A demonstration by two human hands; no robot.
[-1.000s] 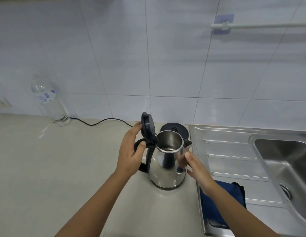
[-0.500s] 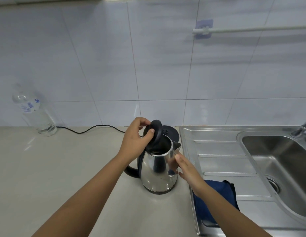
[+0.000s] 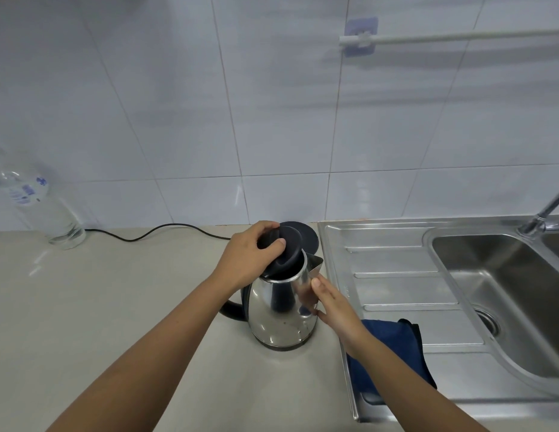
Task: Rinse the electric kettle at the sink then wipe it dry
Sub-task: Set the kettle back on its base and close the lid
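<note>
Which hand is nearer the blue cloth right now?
Right. The right hand rests against the kettle, just left of the blue cloth; the left hand is farther away, on the lid.

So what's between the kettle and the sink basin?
The head view shows the steel drainboard, with a blue cloth on its near end.

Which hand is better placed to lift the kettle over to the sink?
Probably the left hand: it rests on the lid, directly above the kettle handle. The right hand only presses flat against the smooth body, on the sink side.
</note>
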